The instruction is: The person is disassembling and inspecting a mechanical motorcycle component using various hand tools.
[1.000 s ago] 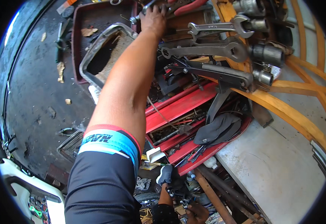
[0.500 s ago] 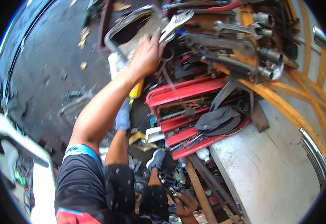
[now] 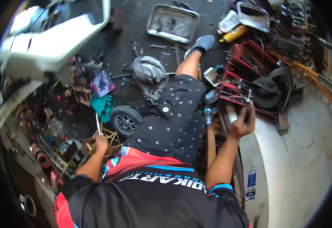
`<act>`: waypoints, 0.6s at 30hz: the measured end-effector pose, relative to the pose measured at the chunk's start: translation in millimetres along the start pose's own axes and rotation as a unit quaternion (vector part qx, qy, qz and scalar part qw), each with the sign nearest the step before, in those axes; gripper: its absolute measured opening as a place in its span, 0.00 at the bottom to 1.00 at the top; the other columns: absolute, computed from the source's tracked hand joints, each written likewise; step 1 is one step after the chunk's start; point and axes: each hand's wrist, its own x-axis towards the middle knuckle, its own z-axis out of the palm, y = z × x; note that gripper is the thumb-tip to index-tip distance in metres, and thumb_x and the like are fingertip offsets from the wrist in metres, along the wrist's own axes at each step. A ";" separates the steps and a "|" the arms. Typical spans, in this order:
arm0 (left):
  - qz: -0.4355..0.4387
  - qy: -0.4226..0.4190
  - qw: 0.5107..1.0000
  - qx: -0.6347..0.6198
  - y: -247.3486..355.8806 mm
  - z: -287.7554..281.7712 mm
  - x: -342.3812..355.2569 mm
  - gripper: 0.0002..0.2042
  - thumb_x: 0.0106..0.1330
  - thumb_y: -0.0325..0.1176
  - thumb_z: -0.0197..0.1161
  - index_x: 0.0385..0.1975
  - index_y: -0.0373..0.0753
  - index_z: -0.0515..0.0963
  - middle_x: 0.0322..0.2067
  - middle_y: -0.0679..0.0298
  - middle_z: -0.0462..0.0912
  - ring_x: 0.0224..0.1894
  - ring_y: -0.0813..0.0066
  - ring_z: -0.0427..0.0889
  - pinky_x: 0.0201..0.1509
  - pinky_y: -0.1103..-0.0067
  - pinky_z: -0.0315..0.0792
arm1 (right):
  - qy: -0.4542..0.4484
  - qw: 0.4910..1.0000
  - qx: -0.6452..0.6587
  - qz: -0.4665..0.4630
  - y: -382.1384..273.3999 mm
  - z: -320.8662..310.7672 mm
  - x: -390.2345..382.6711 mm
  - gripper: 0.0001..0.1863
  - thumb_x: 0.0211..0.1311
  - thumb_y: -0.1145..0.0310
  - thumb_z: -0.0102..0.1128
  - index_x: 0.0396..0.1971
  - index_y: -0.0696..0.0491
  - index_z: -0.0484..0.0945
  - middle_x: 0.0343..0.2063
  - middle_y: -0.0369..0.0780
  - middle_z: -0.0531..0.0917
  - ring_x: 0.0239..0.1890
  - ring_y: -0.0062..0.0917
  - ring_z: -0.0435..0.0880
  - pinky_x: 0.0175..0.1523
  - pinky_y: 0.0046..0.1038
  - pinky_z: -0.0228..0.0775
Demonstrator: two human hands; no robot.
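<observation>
Gripping a slim silvery tool (image 3: 97, 123) at left, the left hand (image 3: 102, 143) hides its lower end. Right hand (image 3: 244, 123) has its fingers pinched on a small metal piece (image 3: 249, 95), too blurry to ID, by the red toolbox (image 3: 232, 77). Dark cap (image 3: 266, 89) kinda blocks the box.

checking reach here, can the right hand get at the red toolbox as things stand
Probably yes: the right hand looks close to the red toolbox, which stands open. However, that hand already grips a small metal tool, and a dark cap covers part of the box.
</observation>
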 end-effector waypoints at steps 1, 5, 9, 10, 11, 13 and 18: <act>-0.046 0.014 0.999 -0.026 -63.2 29.2 -16.9 0.23 0.76 0.41 0.46 0.59 0.26 0.68 0.45 0.37 0.80 0.47 0.34 0.78 0.52 0.58 0.72 | -0.003 0.997 0.077 0.016 -7.5 5.9 -12.2 0.15 0.63 0.83 0.60 0.50 0.64 0.80 0.45 0.48 0.86 0.46 0.33 0.86 0.53 0.30 0.77; -0.388 -0.015 0.845 -0.369 -162.2 96.3 -81.1 0.19 0.76 0.47 0.46 0.53 0.38 0.70 0.30 0.58 0.76 0.25 0.70 0.78 0.24 0.73 0.73 | -0.091 0.981 0.170 -0.015 -53.4 19.2 -67.1 0.15 0.63 0.83 0.60 0.50 0.64 0.80 0.44 0.47 0.86 0.45 0.31 0.86 0.53 0.28 0.76; -0.395 0.001 0.761 -0.515 -181.0 94.6 -95.5 0.18 0.77 0.47 0.45 0.56 0.43 0.68 0.27 0.65 0.72 0.22 0.77 0.72 0.23 0.78 0.71 | -0.199 0.963 0.182 0.000 -60.1 50.3 -140.2 0.13 0.62 0.81 0.62 0.47 0.61 0.83 0.40 0.46 0.87 0.41 0.28 0.86 0.49 0.26 0.76; -0.317 -0.007 0.810 -0.494 -187.8 97.5 -86.7 0.18 0.77 0.46 0.45 0.57 0.42 0.68 0.27 0.67 0.72 0.22 0.79 0.71 0.23 0.79 0.71 | -0.213 0.963 0.154 -0.060 -70.7 55.9 -147.2 0.13 0.62 0.81 0.62 0.46 0.60 0.83 0.39 0.45 0.87 0.39 0.27 0.86 0.48 0.26 0.76; -0.236 -0.016 0.852 -0.467 -193.6 99.8 -74.6 0.17 0.77 0.45 0.45 0.57 0.42 0.68 0.27 0.69 0.72 0.22 0.81 0.69 0.24 0.80 0.71 | -0.212 0.962 0.156 -0.077 -61.9 65.4 -160.3 0.13 0.62 0.81 0.62 0.47 0.60 0.83 0.38 0.45 0.87 0.39 0.27 0.86 0.48 0.26 0.76; -0.097 -0.014 0.896 -0.434 -169.0 90.6 -34.8 0.19 0.78 0.42 0.44 0.61 0.38 0.67 0.27 0.72 0.69 0.22 0.88 0.66 0.23 0.85 0.67 | -0.234 0.960 0.141 -0.067 -58.5 79.3 -182.1 0.14 0.62 0.80 0.62 0.47 0.60 0.83 0.39 0.45 0.87 0.40 0.27 0.87 0.48 0.26 0.76; 0.279 -0.042 0.950 -0.135 -94.7 100.4 124.0 0.25 0.76 0.34 0.45 0.71 0.34 0.57 0.65 0.41 0.65 0.67 0.44 0.65 0.70 0.64 0.60 | -0.266 0.953 0.138 -0.041 -37.5 151.9 -241.1 0.14 0.62 0.79 0.63 0.48 0.60 0.82 0.41 0.45 0.87 0.43 0.27 0.86 0.51 0.26 0.75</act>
